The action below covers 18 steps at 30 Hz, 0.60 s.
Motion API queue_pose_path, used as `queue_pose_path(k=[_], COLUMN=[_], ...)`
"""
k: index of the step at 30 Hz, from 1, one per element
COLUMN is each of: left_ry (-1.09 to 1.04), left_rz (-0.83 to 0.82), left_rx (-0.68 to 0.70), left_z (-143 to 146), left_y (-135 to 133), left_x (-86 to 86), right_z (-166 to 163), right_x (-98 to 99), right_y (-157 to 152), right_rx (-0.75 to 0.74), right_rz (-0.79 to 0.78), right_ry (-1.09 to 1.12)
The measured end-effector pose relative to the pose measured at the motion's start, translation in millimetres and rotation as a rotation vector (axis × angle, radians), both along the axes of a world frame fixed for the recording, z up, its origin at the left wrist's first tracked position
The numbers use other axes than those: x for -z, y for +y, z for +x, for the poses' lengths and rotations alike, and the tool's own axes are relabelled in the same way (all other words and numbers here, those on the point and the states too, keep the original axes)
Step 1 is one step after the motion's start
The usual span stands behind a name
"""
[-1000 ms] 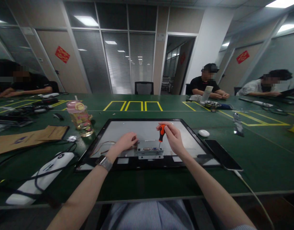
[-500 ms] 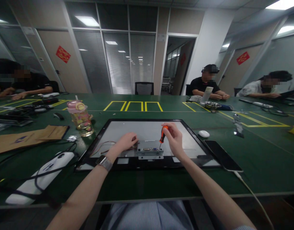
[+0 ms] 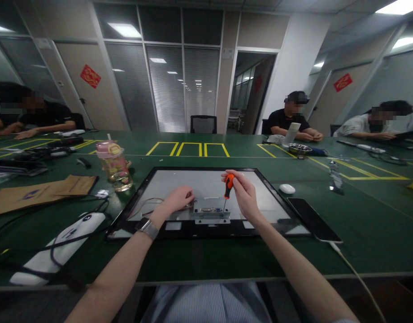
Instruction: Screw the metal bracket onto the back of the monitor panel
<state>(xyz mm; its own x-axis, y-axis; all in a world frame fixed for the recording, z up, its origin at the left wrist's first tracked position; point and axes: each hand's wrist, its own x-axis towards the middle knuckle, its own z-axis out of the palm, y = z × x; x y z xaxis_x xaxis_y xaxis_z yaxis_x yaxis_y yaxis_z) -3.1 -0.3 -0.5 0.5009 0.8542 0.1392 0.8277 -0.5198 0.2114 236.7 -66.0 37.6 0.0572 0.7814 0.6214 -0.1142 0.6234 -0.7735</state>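
An orange and black screwdriver stands nearly upright in my right hand, its handle pinched between thumb and fingers. Its thin shaft points down to the right end of a metal bracket box with a row of video ports. That box sits near the front edge of a flat display panel with a black frame, lying face down or open on the table. My left hand, with a watch on its wrist, is curled closed at the box's left side. Thin wires run beneath it; what its fingers hold is hidden.
On the green table a pink-lidded drink bottle, paper bag and white power strip lie left. A white earbud case and cabled phone lie right. Several people sit across the table.
My right hand's fingers have shifted round the screwdriver handle, which now shows more fully and has turned slightly. My left hand and the panel stay in place.
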Motion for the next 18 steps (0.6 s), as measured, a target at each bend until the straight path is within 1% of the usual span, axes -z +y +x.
queue_pose_path(k=[3,6,8,10,14,18], left_ry=[0.0,0.002,0.005,0.005,0.003,0.002], left_rz=[-0.001,-0.002,-0.003,-0.005,-0.009,-0.011], left_rx=[-0.003,-0.005,-0.003,0.0,-0.005,-0.009], left_z=[-0.1,-0.2,-0.1,0.1,0.4,0.0], left_y=[0.1,0.3,0.2,0.1,0.2,1.0], left_x=[0.4,0.5,0.1,-0.4,-0.5,0.6], right_z=[-1.3,-1.1,-0.3,0.8,1.4,0.0], right_x=[-3.4,-4.5,-3.5,-2.1,-1.9,-4.8], right_y=[-3.5,-3.6,-2.3,-1.3,-3.2,-6.0], right_rx=[0.08,0.189,0.225,0.219,0.15,0.199], right_rz=[-0.014,0.0,0.015,0.036,0.038,0.052], right_ry=[-0.049,-0.048,-0.051,-0.047,-0.042,-0.101])
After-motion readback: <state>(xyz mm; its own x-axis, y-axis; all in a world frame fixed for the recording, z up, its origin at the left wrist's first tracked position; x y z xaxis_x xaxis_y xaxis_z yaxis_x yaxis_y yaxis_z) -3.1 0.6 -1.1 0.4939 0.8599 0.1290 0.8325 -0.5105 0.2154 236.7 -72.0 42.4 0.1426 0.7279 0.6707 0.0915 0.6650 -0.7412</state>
